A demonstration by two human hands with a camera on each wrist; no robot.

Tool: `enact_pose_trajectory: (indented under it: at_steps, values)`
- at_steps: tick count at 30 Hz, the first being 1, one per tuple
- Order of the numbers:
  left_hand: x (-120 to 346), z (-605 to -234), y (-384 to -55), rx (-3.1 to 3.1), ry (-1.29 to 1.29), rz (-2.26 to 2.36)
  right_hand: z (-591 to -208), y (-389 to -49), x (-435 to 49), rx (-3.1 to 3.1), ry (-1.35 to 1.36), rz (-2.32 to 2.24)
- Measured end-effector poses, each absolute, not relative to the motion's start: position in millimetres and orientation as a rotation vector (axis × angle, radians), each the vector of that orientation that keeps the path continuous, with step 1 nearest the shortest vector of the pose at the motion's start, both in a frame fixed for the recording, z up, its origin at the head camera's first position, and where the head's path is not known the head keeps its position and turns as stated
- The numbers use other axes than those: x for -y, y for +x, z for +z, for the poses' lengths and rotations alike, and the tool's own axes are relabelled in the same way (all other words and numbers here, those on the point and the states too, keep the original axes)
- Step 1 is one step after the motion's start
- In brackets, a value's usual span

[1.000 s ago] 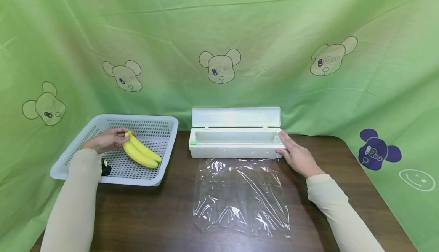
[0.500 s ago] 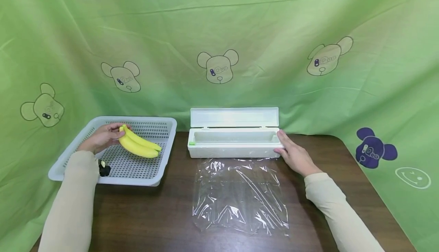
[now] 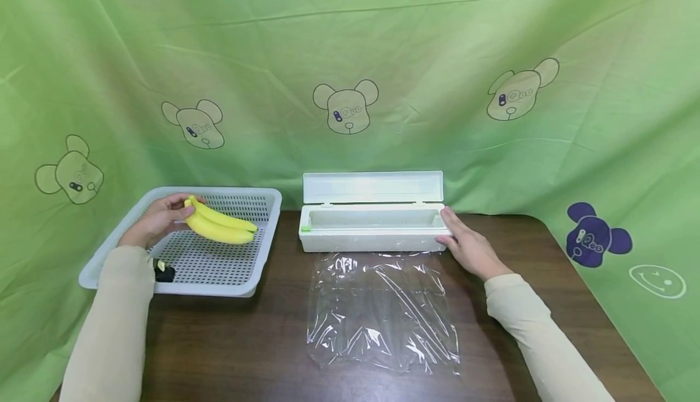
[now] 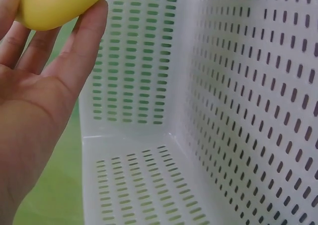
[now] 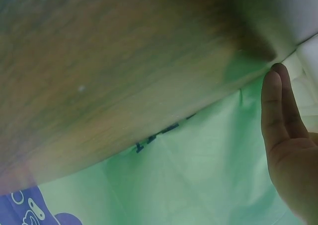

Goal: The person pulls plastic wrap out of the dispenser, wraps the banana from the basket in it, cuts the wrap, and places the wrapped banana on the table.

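My left hand (image 3: 158, 220) pinches a pair of yellow bananas (image 3: 221, 224) by the stem end, above the pale plastic basket (image 3: 268, 250). In the left wrist view the fingertips meet the yellow banana (image 4: 64, 4) at the top left. Its far tips point right, toward the basket's right wall. My right hand (image 3: 473, 247) rests against the right end of a white cling film box (image 3: 374, 242), fingers extended and thumb near its front edge. The right wrist view shows those straight fingers (image 5: 272, 103) beside the box. The box's lid (image 3: 373, 187) stands raised at the back.
A sheet of clear cling film (image 3: 383, 317) lies on the dark wooden table (image 3: 235, 347) in front of the box. A small black object (image 3: 164, 272) sits in the basket's front left corner. Green printed cloth (image 3: 350, 37) hangs behind.
My left hand has drawn the bananas to the left and slightly back, and their far tips have swung upward. My right hand stays at the box.
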State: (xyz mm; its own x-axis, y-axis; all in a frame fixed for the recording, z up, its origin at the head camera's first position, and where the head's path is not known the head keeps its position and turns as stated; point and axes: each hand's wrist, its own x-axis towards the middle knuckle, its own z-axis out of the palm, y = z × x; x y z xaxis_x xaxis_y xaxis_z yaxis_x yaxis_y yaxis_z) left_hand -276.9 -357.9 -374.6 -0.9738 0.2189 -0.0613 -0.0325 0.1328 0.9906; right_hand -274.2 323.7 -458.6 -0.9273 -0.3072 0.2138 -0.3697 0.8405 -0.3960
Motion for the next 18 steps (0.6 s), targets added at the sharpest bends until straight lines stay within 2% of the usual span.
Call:
enact_pose_trajectory:
  at_steps: [18]
  values:
    - [335.5,-344.8,-265.2,-2.267,0.361,2.097,-457.6,-272.9,-322.5,2.883,0.532,0.583]
